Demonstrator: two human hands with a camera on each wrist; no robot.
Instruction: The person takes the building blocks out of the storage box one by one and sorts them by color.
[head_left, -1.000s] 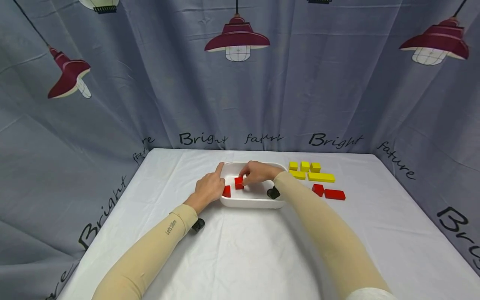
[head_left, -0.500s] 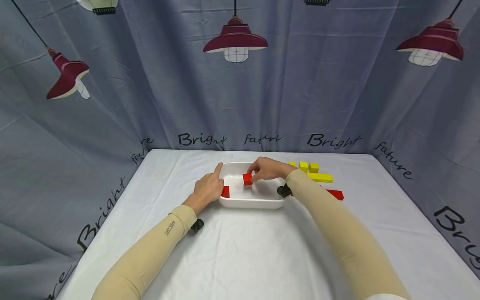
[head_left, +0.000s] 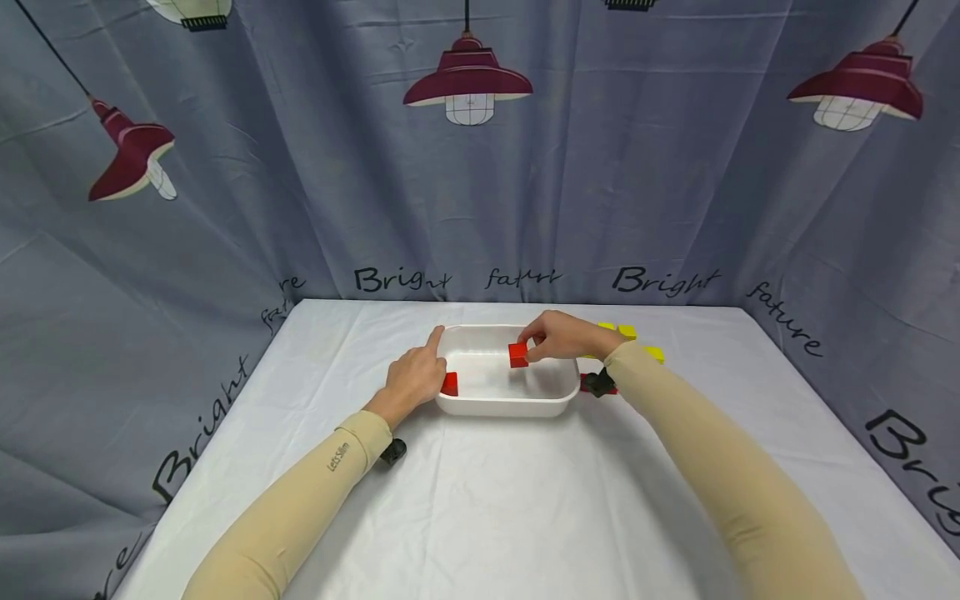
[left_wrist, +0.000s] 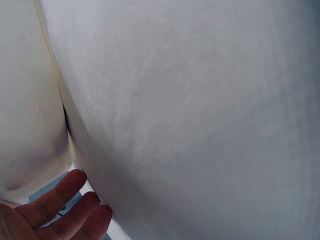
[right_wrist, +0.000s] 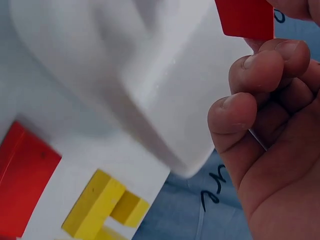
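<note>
A white plastic tray (head_left: 504, 407) stands in the middle of the table. At its left end my left hand (head_left: 414, 372) touches the rim, index finger stretched along it; in the left wrist view several fingers (left_wrist: 67, 197) reach past the tray's outer wall. My right hand (head_left: 561, 335) pinches a red block (head_left: 517, 355) between thumb and fingers, over the tray's right half. The right wrist view shows this red block (right_wrist: 247, 19) at the fingertips, other fingers curled. Another red block (head_left: 450, 384) lies in the tray's left end, beside my left hand.
Right of the tray, partly behind my right wrist, lie yellow blocks (head_left: 627, 332) and red blocks, also seen as a red block (right_wrist: 27, 175) and yellow blocks (right_wrist: 95, 200) in the right wrist view. A grey curtain (head_left: 315, 192) hangs behind the white-covered table (head_left: 480, 517).
My right hand has lifted the red block and moved it rightward across the tray. The right forearm now hides more of the blocks on the table. My left hand has stayed at the rim.
</note>
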